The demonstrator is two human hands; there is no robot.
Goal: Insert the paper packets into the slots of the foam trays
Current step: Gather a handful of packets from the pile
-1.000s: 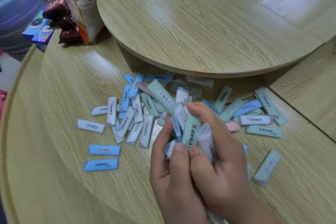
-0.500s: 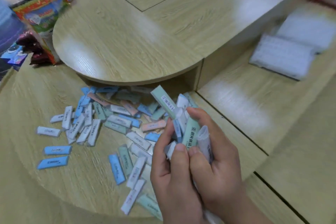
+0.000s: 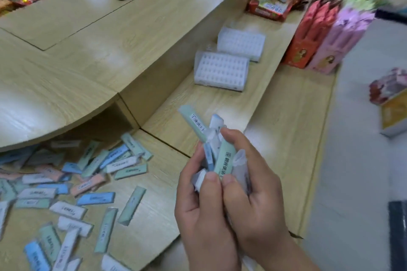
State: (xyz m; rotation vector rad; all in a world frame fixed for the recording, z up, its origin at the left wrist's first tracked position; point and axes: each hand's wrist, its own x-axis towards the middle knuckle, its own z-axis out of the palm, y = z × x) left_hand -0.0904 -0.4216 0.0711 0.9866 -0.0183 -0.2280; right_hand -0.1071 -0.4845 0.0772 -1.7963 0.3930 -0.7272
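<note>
Pressed together, left hand (image 3: 198,211) and right hand (image 3: 253,200), fingers of both curled round one bunch of paper packets (image 3: 222,158), with at least five counted in it: green, blue, white. To the left, on the low wooden shelf (image 3: 154,204), many loose packets (image 3: 66,193), too blurred for an exact count. Farther ahead, well apart from the hands, two white foam trays, near tray (image 3: 220,70) and far tray (image 3: 241,43) just behind it, beside one red box (image 3: 308,37) and one pink box (image 3: 339,39).

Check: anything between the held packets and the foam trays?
Nothing visible. The left hand and right hand grip the packets; only bare shelf lies between them and the near tray. The far tray sits just behind it; the boxes stand to the right, off the path.
</note>
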